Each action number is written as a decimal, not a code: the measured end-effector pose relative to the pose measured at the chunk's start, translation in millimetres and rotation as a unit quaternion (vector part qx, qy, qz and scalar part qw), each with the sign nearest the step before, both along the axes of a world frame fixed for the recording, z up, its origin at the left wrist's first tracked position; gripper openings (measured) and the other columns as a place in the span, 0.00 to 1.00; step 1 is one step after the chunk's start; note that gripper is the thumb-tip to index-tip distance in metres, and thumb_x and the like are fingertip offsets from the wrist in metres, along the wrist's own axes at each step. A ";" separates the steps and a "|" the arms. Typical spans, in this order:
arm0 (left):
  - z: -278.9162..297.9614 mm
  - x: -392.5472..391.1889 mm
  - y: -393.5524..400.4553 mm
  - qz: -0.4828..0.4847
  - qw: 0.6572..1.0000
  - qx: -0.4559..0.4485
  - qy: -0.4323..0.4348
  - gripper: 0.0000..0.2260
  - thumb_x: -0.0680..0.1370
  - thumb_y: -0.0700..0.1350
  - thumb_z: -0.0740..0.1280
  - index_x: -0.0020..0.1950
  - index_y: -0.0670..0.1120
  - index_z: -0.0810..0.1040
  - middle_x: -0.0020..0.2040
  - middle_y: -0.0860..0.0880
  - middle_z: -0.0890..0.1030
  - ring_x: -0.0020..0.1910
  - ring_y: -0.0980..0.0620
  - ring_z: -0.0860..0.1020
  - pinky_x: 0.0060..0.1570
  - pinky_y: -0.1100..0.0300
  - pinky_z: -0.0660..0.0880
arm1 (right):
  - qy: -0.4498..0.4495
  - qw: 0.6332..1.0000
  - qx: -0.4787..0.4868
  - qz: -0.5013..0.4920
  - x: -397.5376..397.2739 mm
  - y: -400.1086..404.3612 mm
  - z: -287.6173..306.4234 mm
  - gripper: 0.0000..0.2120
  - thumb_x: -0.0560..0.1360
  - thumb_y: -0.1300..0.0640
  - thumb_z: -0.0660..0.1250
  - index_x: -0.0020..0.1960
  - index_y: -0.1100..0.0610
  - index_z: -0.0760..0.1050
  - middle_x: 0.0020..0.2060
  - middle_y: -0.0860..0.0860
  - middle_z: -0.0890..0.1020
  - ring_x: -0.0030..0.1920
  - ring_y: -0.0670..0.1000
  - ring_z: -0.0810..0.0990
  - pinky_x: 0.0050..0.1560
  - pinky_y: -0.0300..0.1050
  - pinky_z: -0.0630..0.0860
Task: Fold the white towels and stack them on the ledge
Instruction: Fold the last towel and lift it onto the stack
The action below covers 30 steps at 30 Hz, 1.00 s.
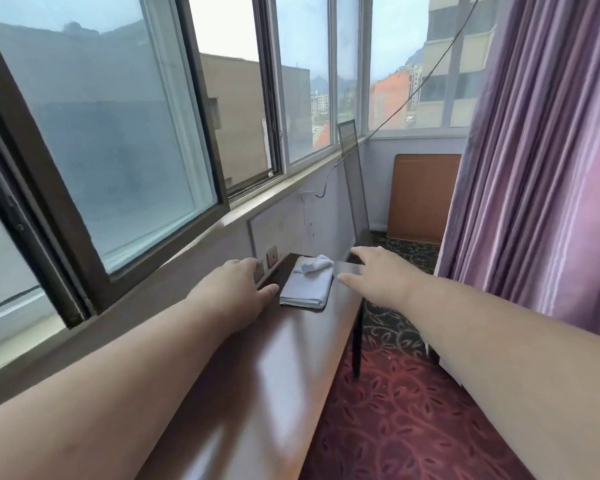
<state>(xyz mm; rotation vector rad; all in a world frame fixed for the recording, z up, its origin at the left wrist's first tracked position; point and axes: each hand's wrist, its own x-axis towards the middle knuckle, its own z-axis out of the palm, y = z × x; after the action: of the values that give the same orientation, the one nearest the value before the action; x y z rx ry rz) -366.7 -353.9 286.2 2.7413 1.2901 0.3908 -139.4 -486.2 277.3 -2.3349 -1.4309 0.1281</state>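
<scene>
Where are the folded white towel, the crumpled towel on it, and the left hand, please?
folded white towel (pixel 306 289): head view, flat top face.
crumpled towel (pixel 315 264): head view, bunched middle.
left hand (pixel 238 289): head view, back of hand.

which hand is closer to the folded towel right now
Left, narrowly. The left hand lies on the ledge just left of the folded towel, thumb tip almost at its edge. The right hand hovers open to its right, slightly farther off.
</scene>
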 end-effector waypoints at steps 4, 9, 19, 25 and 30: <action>-18.6 70.1 6.8 -0.002 1.000 -0.015 0.013 0.29 0.75 0.65 0.62 0.73 0.55 0.67 0.69 0.50 0.72 0.66 0.48 0.72 0.60 0.54 0.70 | 0.010 1.000 -0.007 -0.008 65.9 -0.7 -12.2 0.37 0.77 0.37 0.63 0.79 0.55 0.58 0.77 0.54 0.64 0.78 0.55 0.57 0.75 0.50 0.59; -47.0 166.2 18.7 0.016 0.999 -0.041 -0.005 0.29 0.75 0.65 0.63 0.73 0.54 0.67 0.69 0.50 0.73 0.66 0.49 0.72 0.60 0.54 0.70 | -0.002 1.000 -0.011 0.004 160.0 3.0 -20.3 0.36 0.77 0.38 0.65 0.78 0.55 0.60 0.76 0.54 0.65 0.77 0.56 0.59 0.74 0.48 0.57; -120.6 307.5 62.8 0.073 0.992 -0.100 -0.014 0.30 0.76 0.64 0.62 0.75 0.54 0.65 0.73 0.48 0.68 0.68 0.48 0.70 0.63 0.51 0.69 | 0.003 0.999 -0.047 0.026 317.5 55.4 -76.4 0.34 0.78 0.41 0.65 0.77 0.56 0.61 0.74 0.54 0.67 0.77 0.57 0.58 0.76 0.49 0.52; -157.3 343.8 130.8 0.103 0.989 -0.105 -0.025 0.31 0.76 0.62 0.63 0.75 0.51 0.63 0.72 0.49 0.69 0.70 0.48 0.69 0.66 0.49 0.69 | -0.010 0.996 -0.080 0.045 366.1 133.4 -113.5 0.34 0.78 0.41 0.64 0.77 0.56 0.62 0.74 0.54 0.68 0.76 0.56 0.60 0.76 0.49 0.54; -190.1 351.9 211.6 0.143 0.982 -0.121 -0.009 0.32 0.76 0.61 0.64 0.77 0.50 0.61 0.74 0.48 0.67 0.70 0.48 0.69 0.66 0.48 0.69 | -0.024 0.992 -0.101 0.073 384.8 220.4 -142.3 0.33 0.77 0.40 0.66 0.76 0.55 0.65 0.71 0.54 0.70 0.73 0.58 0.64 0.74 0.51 0.60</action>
<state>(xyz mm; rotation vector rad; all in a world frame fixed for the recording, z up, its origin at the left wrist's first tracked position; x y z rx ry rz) -14.7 -142.3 96.1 2.3573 1.6137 0.2574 245.5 -265.9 134.9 -2.4030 -1.6822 0.2714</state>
